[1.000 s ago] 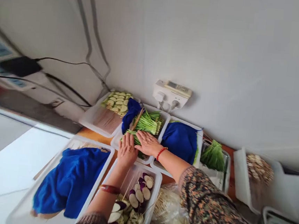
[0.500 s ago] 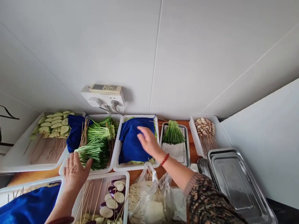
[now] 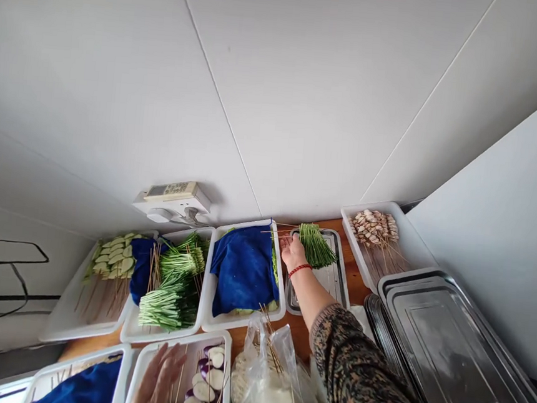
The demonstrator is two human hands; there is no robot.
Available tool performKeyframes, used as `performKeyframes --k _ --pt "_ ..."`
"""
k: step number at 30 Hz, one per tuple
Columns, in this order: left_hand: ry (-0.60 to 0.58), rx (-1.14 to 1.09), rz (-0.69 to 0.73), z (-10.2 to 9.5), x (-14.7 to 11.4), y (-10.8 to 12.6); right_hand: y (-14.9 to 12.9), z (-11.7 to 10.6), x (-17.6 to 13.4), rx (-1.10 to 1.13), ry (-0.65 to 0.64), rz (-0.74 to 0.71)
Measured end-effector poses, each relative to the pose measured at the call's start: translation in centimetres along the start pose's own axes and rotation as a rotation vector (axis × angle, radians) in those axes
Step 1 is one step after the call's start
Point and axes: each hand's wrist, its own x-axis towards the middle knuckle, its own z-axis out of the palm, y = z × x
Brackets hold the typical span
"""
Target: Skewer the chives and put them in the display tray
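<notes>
My right hand [image 3: 293, 252] is at the back of the counter, its fingers closed around the sticks of a bunch of green chive skewers [image 3: 316, 246]. The stick ends poke out to the left of that hand, and the chives lie over a metal tray [image 3: 336, 289]. My left hand [image 3: 158, 377] is low in the view, fingers stretched out, holding nothing. It hovers above a white bin [image 3: 226, 348] of eggplant skewers [image 3: 204, 390]. Behind it stands another bin with more chive skewers [image 3: 170, 299].
A blue cloth [image 3: 246, 268] covers the middle bin. Sliced squash skewers [image 3: 116, 254] sit far left, mushroom skewers [image 3: 374, 226] far right. Stacked metal trays [image 3: 456, 362] fill the right side. A plastic bag [image 3: 267, 377] lies in front. The wall carries a socket box [image 3: 174, 203].
My right hand has moved from above the blue cloth rightward to the chive skewers on the metal tray and closed on their sticks. My left hand has drawn back from the chive bin.
</notes>
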Motion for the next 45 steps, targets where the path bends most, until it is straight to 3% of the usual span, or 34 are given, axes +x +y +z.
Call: performKeyframes --k 5,9,12,16,19,23,27,31,33,35,37,40,43,45 --pt "0.033 -0.084 -0.136 0.1 -0.9 -0.6 -0.8 0.9 2.2 0.180 0.044 0.019" --pt "0.047 -0.075 -0.153 0.3 -1.3 0.2 -1.9 0.8 1.4 0.256 0.063 0.038" --pt "0.006 -0.096 -0.104 0.7 -1.5 1.2 -2.5 0.6 -1.4 0.266 0.050 0.054" --pt "-0.090 -0.122 -0.034 1.5 -1.2 3.2 -2.4 -1.0 -8.4 0.257 -0.025 0.070" --pt "-0.176 -0.144 -0.002 2.4 -1.4 5.2 -2.5 -3.4 -14.6 0.215 -0.164 0.091" --pt "-0.280 -0.139 0.116 4.2 -2.7 7.7 -4.2 -6.7 -21.3 0.064 -0.453 0.169" --pt "-0.371 -0.101 0.396 4.6 -3.1 9.8 -7.4 -7.6 -25.2 -0.296 -0.844 0.150" --pt "-0.288 0.133 0.761 1.2 -3.4 11.3 -9.8 -6.0 -28.5 -0.609 -1.125 0.175" --pt "-0.224 0.249 0.880 -1.5 -4.0 11.3 -10.2 -4.8 -30.0 -0.714 -1.273 0.204" --pt "-0.179 0.315 0.932 -4.4 -5.0 10.5 -10.0 -3.5 -31.3 -0.837 -1.427 0.131" --pt "-0.178 0.334 0.922 -6.9 -6.2 9.0 -9.5 -2.1 -32.2 -0.983 -1.558 -0.015" --pt "-0.288 0.255 0.820 -9.4 -7.9 6.0 -8.8 -0.1 -33.0 -1.181 -1.702 -0.214" --pt "-0.439 0.060 0.666 -10.1 -9.0 3.1 -8.4 2.0 -33.3 -1.280 -1.752 -0.380" --pt "-0.469 -0.076 0.510 -9.8 -9.3 1.6 -7.8 3.3 -33.2 -1.324 -1.695 -0.462"
